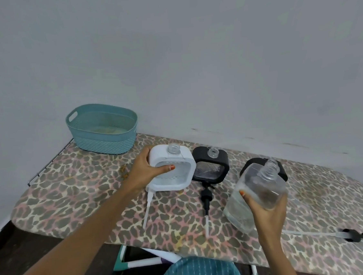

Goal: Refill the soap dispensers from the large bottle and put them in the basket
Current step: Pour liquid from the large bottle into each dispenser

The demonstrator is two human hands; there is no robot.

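Basket (102,129) back-left on board (73,197), 3 dispensers (210,167) right of it (pumps (206,196) in front)

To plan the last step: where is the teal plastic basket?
Head view: the teal plastic basket stands at the far left of the leopard-print board, by the wall, behind-left of the white square soap dispenser.

Plain pale grey-blue wall (171,53), dark scuffs (289,144) low down. Long surface (73,197) against it, leopard-print cover, wire rack (48,164) at left end. White legs (141,263) beneath. Dark floor (24,253). Soft even light.
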